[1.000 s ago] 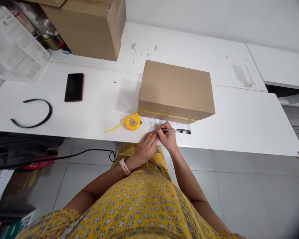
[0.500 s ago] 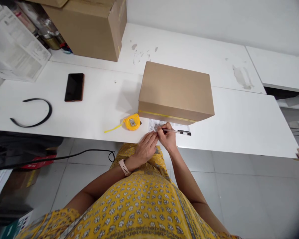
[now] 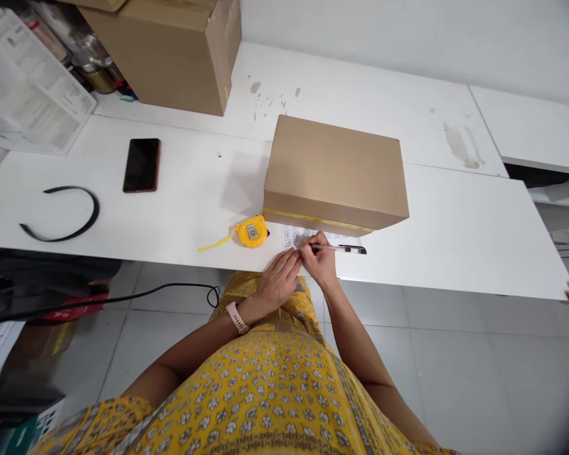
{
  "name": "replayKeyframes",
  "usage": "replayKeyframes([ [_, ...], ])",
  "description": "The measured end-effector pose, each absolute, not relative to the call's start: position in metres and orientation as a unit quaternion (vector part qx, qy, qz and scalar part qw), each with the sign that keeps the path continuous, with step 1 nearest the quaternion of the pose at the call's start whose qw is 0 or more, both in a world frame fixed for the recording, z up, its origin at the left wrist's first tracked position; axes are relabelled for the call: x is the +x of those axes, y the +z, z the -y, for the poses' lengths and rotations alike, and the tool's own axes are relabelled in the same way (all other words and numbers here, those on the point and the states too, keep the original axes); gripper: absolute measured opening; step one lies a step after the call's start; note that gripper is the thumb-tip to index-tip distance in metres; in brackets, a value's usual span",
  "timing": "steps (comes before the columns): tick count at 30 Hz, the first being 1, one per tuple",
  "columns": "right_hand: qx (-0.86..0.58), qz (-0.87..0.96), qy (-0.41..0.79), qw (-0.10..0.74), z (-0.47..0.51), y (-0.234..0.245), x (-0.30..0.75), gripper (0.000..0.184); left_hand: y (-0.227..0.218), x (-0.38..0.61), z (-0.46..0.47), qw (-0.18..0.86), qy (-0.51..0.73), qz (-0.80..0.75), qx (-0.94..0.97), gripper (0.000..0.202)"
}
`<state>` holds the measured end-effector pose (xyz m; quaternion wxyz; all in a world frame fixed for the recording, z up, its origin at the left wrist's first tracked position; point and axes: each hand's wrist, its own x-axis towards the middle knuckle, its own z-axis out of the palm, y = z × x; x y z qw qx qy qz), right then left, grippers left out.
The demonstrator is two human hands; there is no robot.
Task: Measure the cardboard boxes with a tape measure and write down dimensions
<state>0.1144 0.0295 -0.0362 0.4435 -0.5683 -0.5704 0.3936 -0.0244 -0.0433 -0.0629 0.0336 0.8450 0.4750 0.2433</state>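
The right hand point(image 3: 319, 259) clamped a pen point(image 3: 346, 249) over paper point(image 3: 290, 236); the left hand point(image 3: 279, 278) lay flat beside it. From them, the box point(image 3: 336, 174) stood at one o'clock, the tape point(image 3: 251, 232) at ten.

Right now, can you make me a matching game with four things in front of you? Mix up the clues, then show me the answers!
Things:
1. Pen
2. Tape measure
3. Phone
4. Wristband

Clues:
A. Lying on the white table, screen dark
B. Pale pink, worn just behind the left hand
C. Held in the right hand
D. Yellow, with its strip poking out

Right pairs: 1-C, 2-D, 3-A, 4-B
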Motion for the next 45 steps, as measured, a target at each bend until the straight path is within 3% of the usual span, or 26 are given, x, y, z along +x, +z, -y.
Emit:
replayKeyframes([
  [45, -0.569, 0.573, 0.37, 0.459, -0.0292, -0.0415, 0.1153, 0.025, -0.0605, -0.0241, 0.0437, 0.034, 0.228, -0.479, 0.847, 0.046],
])
